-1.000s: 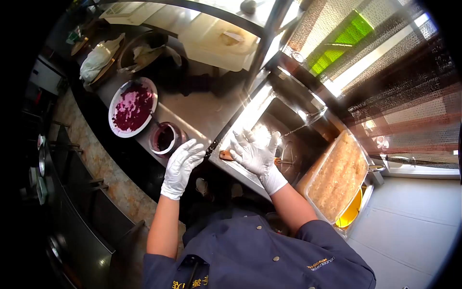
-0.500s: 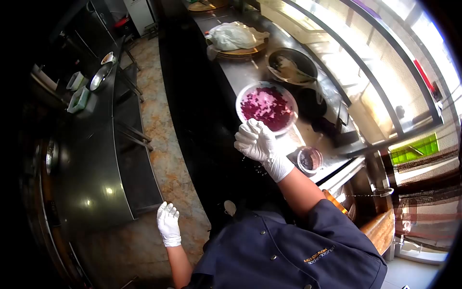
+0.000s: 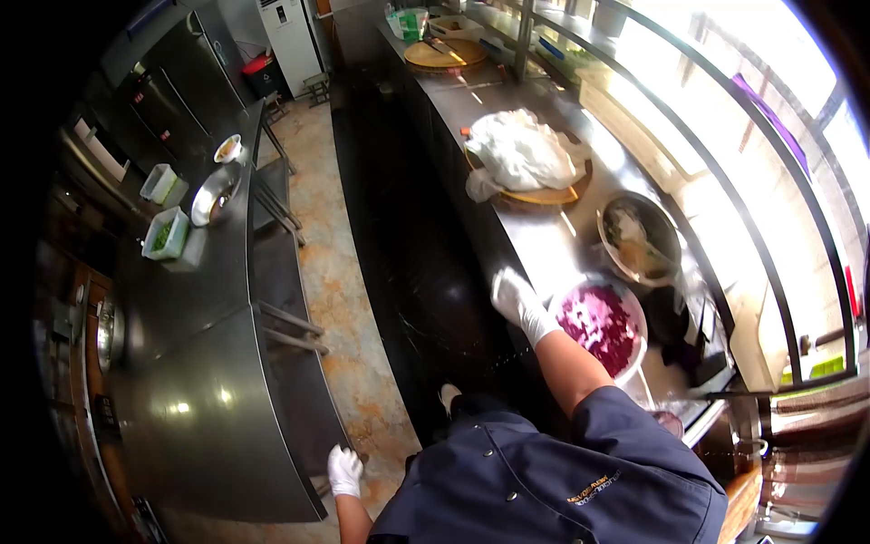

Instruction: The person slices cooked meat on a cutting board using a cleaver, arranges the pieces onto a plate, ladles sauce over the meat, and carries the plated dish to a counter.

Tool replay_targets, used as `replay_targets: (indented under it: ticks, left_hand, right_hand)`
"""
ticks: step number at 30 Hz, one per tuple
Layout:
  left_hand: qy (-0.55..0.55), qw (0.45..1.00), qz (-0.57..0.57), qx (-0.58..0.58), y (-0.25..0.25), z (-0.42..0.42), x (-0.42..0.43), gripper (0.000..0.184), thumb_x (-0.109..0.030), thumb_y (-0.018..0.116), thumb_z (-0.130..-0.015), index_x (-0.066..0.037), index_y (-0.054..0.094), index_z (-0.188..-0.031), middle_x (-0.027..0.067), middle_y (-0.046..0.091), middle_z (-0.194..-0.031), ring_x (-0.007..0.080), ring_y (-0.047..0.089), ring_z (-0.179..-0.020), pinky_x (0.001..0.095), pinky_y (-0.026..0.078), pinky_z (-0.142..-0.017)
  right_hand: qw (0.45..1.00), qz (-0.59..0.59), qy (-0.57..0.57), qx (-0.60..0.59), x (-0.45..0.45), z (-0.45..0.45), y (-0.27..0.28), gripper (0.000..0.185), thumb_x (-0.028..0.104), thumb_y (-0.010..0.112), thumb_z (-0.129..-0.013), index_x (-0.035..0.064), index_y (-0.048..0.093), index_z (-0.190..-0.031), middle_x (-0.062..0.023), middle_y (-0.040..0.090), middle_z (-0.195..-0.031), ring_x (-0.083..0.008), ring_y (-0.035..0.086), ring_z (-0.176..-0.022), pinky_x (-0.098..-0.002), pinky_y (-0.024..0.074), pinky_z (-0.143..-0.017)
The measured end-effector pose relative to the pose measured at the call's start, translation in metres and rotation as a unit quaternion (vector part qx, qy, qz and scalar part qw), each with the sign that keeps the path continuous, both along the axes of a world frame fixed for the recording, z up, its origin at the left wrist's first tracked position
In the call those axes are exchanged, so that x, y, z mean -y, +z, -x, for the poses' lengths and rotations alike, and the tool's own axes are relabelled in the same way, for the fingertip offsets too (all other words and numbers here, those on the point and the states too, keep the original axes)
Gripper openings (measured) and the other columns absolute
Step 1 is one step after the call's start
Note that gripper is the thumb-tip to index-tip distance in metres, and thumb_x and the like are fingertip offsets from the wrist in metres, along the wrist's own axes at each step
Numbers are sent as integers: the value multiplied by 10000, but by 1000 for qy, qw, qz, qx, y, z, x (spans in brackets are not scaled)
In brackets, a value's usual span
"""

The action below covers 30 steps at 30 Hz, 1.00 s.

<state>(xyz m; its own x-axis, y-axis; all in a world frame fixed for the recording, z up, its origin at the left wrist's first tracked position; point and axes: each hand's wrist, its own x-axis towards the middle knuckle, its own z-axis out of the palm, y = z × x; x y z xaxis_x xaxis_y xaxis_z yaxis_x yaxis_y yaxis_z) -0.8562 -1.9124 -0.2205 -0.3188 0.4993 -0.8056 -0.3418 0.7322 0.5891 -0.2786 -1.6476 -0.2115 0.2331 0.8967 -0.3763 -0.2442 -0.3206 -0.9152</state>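
Observation:
My right hand (image 3: pixel 518 301), in a white glove, is at the front edge of the right-hand counter, just left of a white bowl (image 3: pixel 605 328) of dark purple and pale pieces. Its fingers are smeared, so their pose is unclear. Low on the left, my gloved left hand (image 3: pixel 345 470) hangs near the corner of the dark metal table, fingers curled, nothing visible in it. Beyond the bowl stand a metal pot (image 3: pixel 640 238) with food and plastic in it, and a white cloth or bag (image 3: pixel 524 152) on a round board.
On the left metal table (image 3: pixel 195 399) are a steel bowl (image 3: pixel 216 194), a green-filled container (image 3: pixel 166 233) and a small bowl (image 3: pixel 228 149). A dark mat (image 3: pixel 426 236) runs along the floor between table and counter. A metal shelf frame (image 3: pixel 739 186) stands at the right.
The view has turned from the sink to the counter and aisle. My right hand has left the sink area and is now beside the purple bowl; my left hand has dropped to the lower left.

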Motion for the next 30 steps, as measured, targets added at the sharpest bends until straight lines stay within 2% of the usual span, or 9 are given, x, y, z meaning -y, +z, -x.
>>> replay_targets:
  ticks: [3,8,11,15,16,17,20,24,30]
  left_hand:
    - [-366,886,201,-203,-93,53,-3,665,-317,616,-943,-100,422,-1541,188,519,-1479,356,533,-1301,476,488,-993]
    - [-699,589,335,-227,-129,23,-67,412,-256,532,-990,-96,641,-1354,179,611,-1405,366,594,-1274,508,518,-956]
    - [-817,486,209,-228,-142,31,-100,359,-245,519,-992,-94,715,-1252,173,681,-1309,367,658,-1187,505,542,-918]
    - [-715,578,72,-386,-129,56,-275,330,-252,530,-966,-80,767,-1117,168,750,-1142,354,724,-1055,467,567,-871]
    - [-451,770,264,-366,-122,37,-344,299,-198,585,-928,-68,757,-1135,172,745,-1156,362,715,-1085,468,557,-913]
    - [-566,695,138,-422,-196,76,-393,351,-184,667,-823,-50,744,-1138,250,727,-1089,418,712,-1026,465,571,-827]
    - [-252,946,32,-199,-83,17,-594,658,-108,668,-837,-109,528,-1480,141,677,-833,240,585,-637,413,519,-633]
    - [-241,944,-182,-131,-63,-8,-825,555,-111,644,-913,2,541,-1446,189,654,-1349,279,581,-1295,345,446,-1089]
    - [-16,966,-242,84,-21,-8,-1057,353,-202,669,-974,-94,627,-1307,101,718,-1110,226,715,-983,363,560,-823]
  right_hand:
    - [887,228,169,364,-9,2,-53,190,201,660,-860,44,765,-866,-185,748,-932,-284,740,-902,-411,583,-763]
    - [864,155,122,-463,-110,-3,-148,241,80,653,-935,123,533,-731,-18,491,-608,-156,491,-492,-332,364,-413]
    - [968,176,55,-170,-209,9,-114,272,192,669,-981,146,526,-754,-1,508,-617,-126,456,-455,-289,359,-400]
    - [968,243,45,49,-330,16,-64,316,301,643,-1009,152,528,-756,-1,517,-617,-131,458,-449,-293,369,-395]
    - [971,201,117,62,-351,2,-68,309,307,625,-1013,145,539,-764,-6,527,-626,-140,470,-461,-294,376,-404]
    - [968,216,98,81,-374,3,-55,285,294,619,-1010,139,560,-779,-11,538,-627,-145,485,-470,-297,385,-409]
    - [967,251,-31,16,-435,17,-39,186,220,640,-973,119,622,-817,-23,565,-621,-160,528,-493,-318,406,-418]
    - [970,236,-38,47,-498,-13,-117,172,186,565,-963,138,636,-814,-20,567,-615,-190,555,-500,-348,406,-408]
    - [925,365,45,99,-661,-48,-147,121,188,574,-934,167,683,-887,-63,667,-755,-256,670,-677,-359,529,-566]
